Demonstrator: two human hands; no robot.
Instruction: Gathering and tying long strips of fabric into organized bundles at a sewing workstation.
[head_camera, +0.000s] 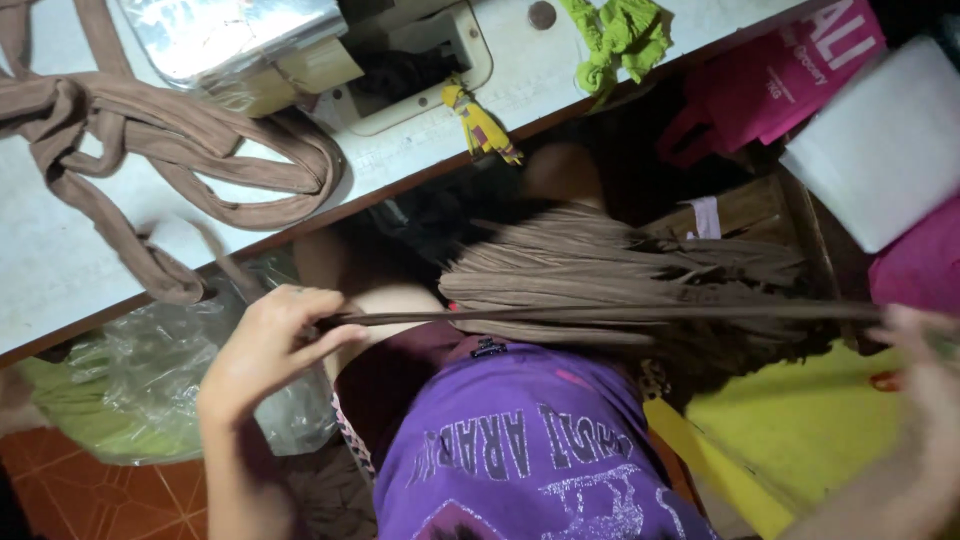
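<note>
1. Head view, nearest: the left hand (268, 350) pinches one end of a thin brown fabric strip (600, 314) stretched taut across the lap; a loose pinch could let it snap free.
2. The right hand (925, 350) is blurred at the far end; its grip cannot be told.
3. Below the strip, the bundle of brown strips (610, 275) could snag it.
4. Farther off, brown bands (180, 150) lie on the desk (60, 270), near its edge, and might slide off.

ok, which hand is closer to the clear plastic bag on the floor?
Left. The left hand pinches one end of the stretched brown strip right above the plastic bag. The right hand is at the strip's far end, across the lap.
</note>
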